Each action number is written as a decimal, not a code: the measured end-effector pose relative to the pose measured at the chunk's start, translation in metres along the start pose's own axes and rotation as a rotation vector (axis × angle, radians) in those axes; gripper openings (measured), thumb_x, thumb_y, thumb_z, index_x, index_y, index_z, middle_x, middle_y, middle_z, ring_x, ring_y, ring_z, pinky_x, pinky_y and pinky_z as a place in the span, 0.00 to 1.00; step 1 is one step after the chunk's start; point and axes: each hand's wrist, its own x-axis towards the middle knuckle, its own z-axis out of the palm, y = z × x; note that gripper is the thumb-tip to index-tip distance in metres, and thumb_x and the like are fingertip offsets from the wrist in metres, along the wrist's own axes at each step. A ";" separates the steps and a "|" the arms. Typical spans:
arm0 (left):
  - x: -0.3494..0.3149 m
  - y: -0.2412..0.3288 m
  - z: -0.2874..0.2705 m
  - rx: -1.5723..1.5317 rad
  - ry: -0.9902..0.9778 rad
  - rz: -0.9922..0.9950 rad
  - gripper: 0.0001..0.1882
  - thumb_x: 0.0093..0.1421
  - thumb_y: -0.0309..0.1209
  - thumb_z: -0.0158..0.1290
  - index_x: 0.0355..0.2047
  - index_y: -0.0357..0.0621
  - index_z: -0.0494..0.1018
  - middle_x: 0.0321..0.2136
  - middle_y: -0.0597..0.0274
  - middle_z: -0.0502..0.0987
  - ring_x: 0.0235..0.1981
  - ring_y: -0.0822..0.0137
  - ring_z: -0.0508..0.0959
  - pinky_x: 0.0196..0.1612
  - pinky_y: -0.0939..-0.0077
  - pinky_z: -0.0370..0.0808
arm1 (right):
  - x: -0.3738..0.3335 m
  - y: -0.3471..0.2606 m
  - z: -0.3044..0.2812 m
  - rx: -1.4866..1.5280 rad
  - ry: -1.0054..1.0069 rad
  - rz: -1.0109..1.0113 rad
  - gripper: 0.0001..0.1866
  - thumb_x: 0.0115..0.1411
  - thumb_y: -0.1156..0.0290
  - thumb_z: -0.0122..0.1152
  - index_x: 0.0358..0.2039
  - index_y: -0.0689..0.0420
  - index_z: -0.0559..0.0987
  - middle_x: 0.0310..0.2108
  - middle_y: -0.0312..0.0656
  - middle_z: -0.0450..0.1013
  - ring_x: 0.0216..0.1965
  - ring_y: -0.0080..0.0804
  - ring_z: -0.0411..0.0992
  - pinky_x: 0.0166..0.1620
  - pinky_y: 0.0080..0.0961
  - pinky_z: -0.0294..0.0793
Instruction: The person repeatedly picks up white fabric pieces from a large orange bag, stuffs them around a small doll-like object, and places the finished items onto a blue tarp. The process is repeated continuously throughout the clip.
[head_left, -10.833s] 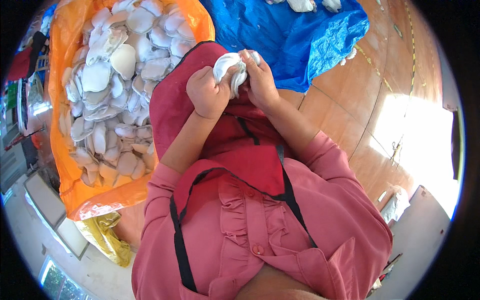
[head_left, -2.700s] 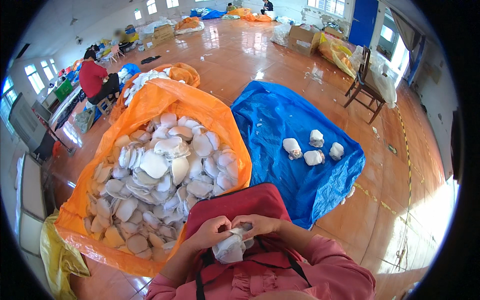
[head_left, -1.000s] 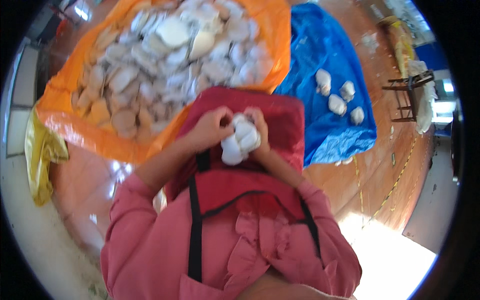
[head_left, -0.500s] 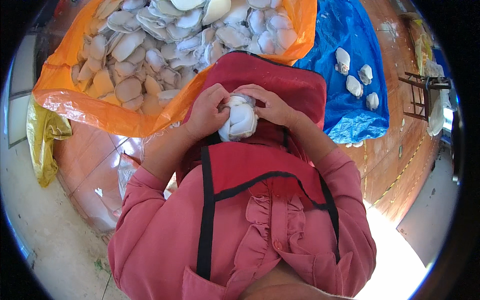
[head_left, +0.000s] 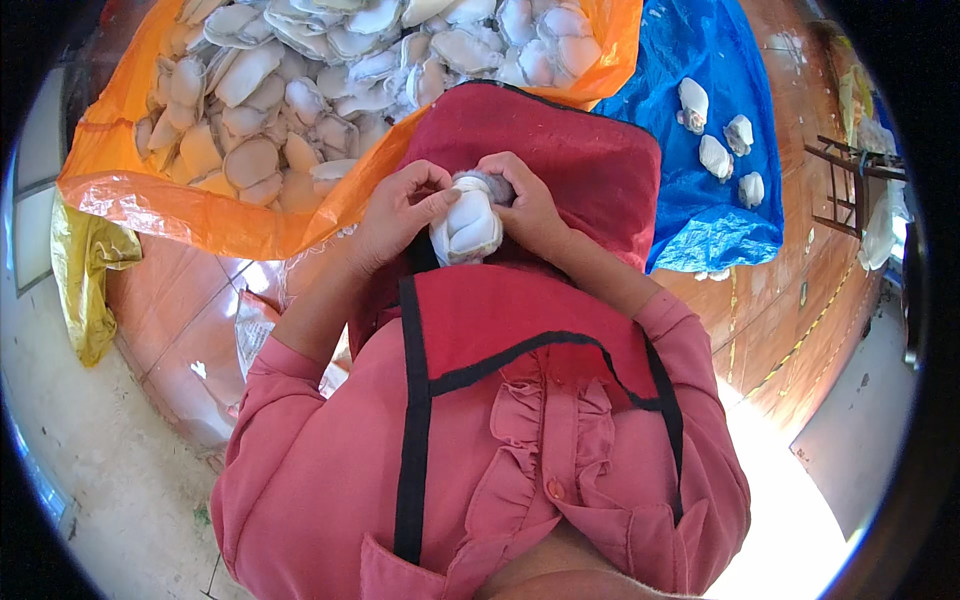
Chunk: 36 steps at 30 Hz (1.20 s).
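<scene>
A white, padded, fabric-like bundle [head_left: 470, 226] with fuzzy greyish edges sits between my hands, above the red apron over my lap. My left hand [head_left: 402, 212] pinches its upper left side, thumb lying across the white top. The fingers of my right hand [head_left: 522, 203] curl round its grey upper right end, with the thumb along its side. A pale band seems to cross the bundle near that end. Just beyond my left hand, an orange sack [head_left: 190, 232] holds a heap of flat, oval white pads [head_left: 250, 75] with grey fuzzy edges.
At the right, several similar white bundles [head_left: 715, 157] lie on a blue plastic sheet [head_left: 715, 245]. A yellow sack [head_left: 85, 290] hangs at the left. A dark stool-like frame [head_left: 845, 185] stands at the far right on the tiled floor [head_left: 170, 320].
The bundle has turned and tilted in my hands, so its grey end now shows at the upper right. My left thumb has moved onto its top, and my right hand has shifted round that end.
</scene>
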 end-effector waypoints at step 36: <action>-0.021 -0.009 0.020 1.093 0.362 0.721 0.17 0.49 0.27 0.60 0.42 0.46 0.75 0.38 0.56 0.71 0.41 0.53 0.73 0.45 0.62 0.71 | 0.009 -0.010 -0.019 -0.276 -0.149 0.077 0.16 0.60 0.58 0.60 0.34 0.60 0.77 0.34 0.46 0.72 0.37 0.43 0.72 0.42 0.35 0.72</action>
